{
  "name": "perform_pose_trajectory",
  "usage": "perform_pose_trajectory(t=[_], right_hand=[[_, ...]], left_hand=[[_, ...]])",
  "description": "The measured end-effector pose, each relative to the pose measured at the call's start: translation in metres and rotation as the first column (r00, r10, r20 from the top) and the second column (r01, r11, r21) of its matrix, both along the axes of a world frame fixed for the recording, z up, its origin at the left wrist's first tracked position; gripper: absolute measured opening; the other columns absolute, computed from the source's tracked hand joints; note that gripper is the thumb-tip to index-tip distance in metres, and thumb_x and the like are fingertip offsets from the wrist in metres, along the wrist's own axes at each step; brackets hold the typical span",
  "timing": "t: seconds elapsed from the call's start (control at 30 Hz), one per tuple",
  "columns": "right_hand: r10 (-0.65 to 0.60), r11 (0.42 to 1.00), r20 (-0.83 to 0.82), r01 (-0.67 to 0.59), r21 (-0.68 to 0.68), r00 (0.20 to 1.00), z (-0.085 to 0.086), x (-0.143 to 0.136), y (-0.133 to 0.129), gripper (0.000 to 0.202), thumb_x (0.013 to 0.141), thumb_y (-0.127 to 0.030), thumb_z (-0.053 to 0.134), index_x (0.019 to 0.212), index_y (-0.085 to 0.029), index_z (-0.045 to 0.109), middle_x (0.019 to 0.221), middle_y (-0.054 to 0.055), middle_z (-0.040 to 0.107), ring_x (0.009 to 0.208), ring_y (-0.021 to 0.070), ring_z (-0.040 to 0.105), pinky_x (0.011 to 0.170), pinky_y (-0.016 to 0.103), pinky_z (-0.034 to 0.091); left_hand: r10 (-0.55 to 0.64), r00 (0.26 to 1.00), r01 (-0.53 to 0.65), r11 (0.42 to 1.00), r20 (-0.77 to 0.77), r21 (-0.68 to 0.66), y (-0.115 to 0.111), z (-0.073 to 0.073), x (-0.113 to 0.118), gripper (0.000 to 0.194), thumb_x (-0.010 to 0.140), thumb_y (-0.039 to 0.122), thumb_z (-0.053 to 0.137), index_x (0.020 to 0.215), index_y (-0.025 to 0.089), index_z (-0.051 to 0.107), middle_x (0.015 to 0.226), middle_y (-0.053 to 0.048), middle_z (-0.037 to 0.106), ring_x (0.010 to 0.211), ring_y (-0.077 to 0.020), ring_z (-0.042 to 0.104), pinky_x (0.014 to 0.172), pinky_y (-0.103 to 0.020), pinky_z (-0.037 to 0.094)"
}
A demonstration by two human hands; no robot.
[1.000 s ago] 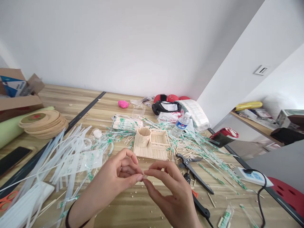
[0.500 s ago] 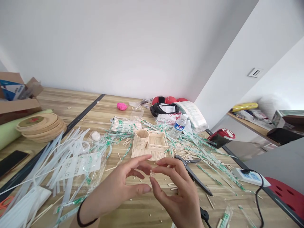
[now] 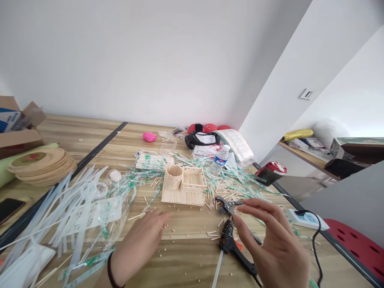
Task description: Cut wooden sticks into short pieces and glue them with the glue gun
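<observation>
My left hand (image 3: 147, 231) is palm down low over the table, left of scattered tiny wooden bits. Its fingers are smeared and partly hidden, so what they hold, if anything, does not show. My right hand (image 3: 271, 236) is raised at the right, thumb and fingertips bent toward each other around a small pale bit too indistinct to name. Below and left of it lies a black hot glue gun (image 3: 227, 240) with a clear glue stick (image 3: 218, 268) in it. Dark-handled pruning shears (image 3: 225, 206) lie just beyond. A stick model (image 3: 183, 197) with a round cup and a square tray stands ahead.
A water bottle (image 3: 220, 160), bundled sticks (image 3: 154, 161) and green-printed wrappers lie behind and around the model. Clear glue sticks (image 3: 79, 196), round wooden discs (image 3: 45, 166) and a phone (image 3: 11, 210) are at left. A power strip (image 3: 306, 220) with a black cord sits at right.
My hands have moved apart: the left went down and left toward the tabletop, the right moved right. The glue gun, formerly mostly hidden behind my right hand, now shows. The view has shifted slightly.
</observation>
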State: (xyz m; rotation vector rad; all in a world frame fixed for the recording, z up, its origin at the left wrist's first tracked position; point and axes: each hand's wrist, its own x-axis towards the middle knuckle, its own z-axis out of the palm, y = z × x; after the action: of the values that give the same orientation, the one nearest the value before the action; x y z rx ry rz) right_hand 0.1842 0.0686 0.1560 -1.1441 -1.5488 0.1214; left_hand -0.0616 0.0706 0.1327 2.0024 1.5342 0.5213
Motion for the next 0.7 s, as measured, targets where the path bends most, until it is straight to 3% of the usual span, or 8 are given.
perform_pose_trajectory(t=[0.1, 0.2, 0.3, 0.4, 0.47, 0.6, 0.7], right_hand=[[0.06, 0.998, 0.01, -0.059, -0.026, 0.998, -0.004, 0.002, 0.007, 0.01, 0.081, -0.02, 0.066, 0.089, -0.027, 0.067, 0.099, 0.004, 0.059, 0.092, 0.0219, 0.058, 0.081, 0.038, 0.044], [0.129, 0.99, 0.007, -0.128, -0.054, 0.992, -0.007, -0.002, 0.013, 0.011, 0.082, -0.02, 0.065, 0.089, -0.027, 0.068, 0.099, 0.005, 0.059, 0.095, 0.0222, 0.058, 0.081, 0.037, 0.047], [0.172, 0.982, -0.002, -0.171, -0.083, 0.985, -0.01, -0.006, 0.016, 0.01, 0.082, -0.021, 0.065, 0.089, -0.028, 0.068, 0.099, 0.004, 0.06, 0.096, 0.0229, 0.059, 0.083, 0.038, 0.047], [0.225, 0.966, -0.023, -0.226, -0.125, 0.974, -0.012, -0.009, 0.017, 0.009, 0.083, -0.022, 0.064, 0.088, -0.028, 0.068, 0.099, 0.005, 0.06, 0.097, 0.0234, 0.059, 0.083, 0.039, 0.047], [0.255, 0.953, -0.035, -0.257, -0.158, 0.966, -0.012, -0.012, 0.017, 0.008, 0.083, -0.023, 0.064, 0.089, -0.027, 0.068, 0.099, 0.005, 0.06, 0.097, 0.0232, 0.059, 0.083, 0.039, 0.046], [0.334, 0.917, -0.067, -0.341, -0.205, 0.94, -0.011, -0.021, 0.017, 0.01, 0.082, -0.023, 0.066, 0.09, -0.029, 0.068, 0.1, 0.004, 0.06, 0.098, 0.0218, 0.058, 0.085, 0.037, 0.045], [0.393, 0.884, -0.095, -0.404, -0.237, 0.915, -0.01, -0.028, 0.017, 0.011, 0.081, -0.021, 0.067, 0.088, -0.028, 0.07, 0.1, 0.003, 0.061, 0.097, 0.0206, 0.059, 0.086, 0.036, 0.045]], left_hand=[[0.04, 0.996, -0.039, 0.999, 0.077, -0.007, 0.002, 0.002, -0.002, 0.05, 0.078, 0.013, 0.051, 0.125, 0.027, 0.055, 0.131, -0.008, 0.062, 0.117, -0.0254, 0.057, 0.096, -0.04, 0.044], [0.104, 0.988, -0.097, 0.993, 0.111, -0.07, 0.004, 0.015, 0.002, 0.021, 0.084, 0.025, 0.052, 0.099, 0.023, 0.066, 0.108, -0.007, 0.073, 0.102, -0.0276, 0.065, 0.089, -0.041, 0.046], [0.177, 0.974, -0.168, 0.983, 0.143, -0.072, 0.005, 0.029, 0.008, 0.017, 0.086, 0.031, 0.052, 0.076, 0.024, 0.063, 0.082, -0.002, 0.074, 0.084, -0.0262, 0.067, 0.08, -0.04, 0.047], [0.223, 0.94, -0.221, 0.975, 0.257, -0.037, 0.002, 0.033, 0.013, 0.011, 0.085, 0.032, 0.056, 0.078, 0.025, 0.059, 0.084, -0.001, 0.072, 0.089, -0.0256, 0.066, 0.083, -0.04, 0.046], [0.221, 0.902, -0.226, 0.974, 0.371, -0.029, 0.001, 0.03, 0.016, 0.011, 0.084, 0.034, 0.06, 0.09, 0.026, 0.06, 0.096, -0.002, 0.072, 0.096, -0.0251, 0.065, 0.086, -0.039, 0.047], [0.092, 0.809, -0.063, 0.996, 0.58, -0.071, 0.0, 0.021, 0.028, 0.045, 0.081, 0.037, 0.068, 0.123, 0.031, 0.056, 0.124, -0.003, 0.066, 0.11, -0.0237, 0.06, 0.094, -0.036, 0.045], [-0.017, 0.742, 0.095, 0.992, 0.67, -0.08, 0.001, 0.019, 0.041, 0.022, 0.082, 0.032, 0.068, 0.103, 0.027, 0.071, 0.105, -0.001, 0.074, 0.101, -0.0214, 0.064, 0.091, -0.031, 0.045]])
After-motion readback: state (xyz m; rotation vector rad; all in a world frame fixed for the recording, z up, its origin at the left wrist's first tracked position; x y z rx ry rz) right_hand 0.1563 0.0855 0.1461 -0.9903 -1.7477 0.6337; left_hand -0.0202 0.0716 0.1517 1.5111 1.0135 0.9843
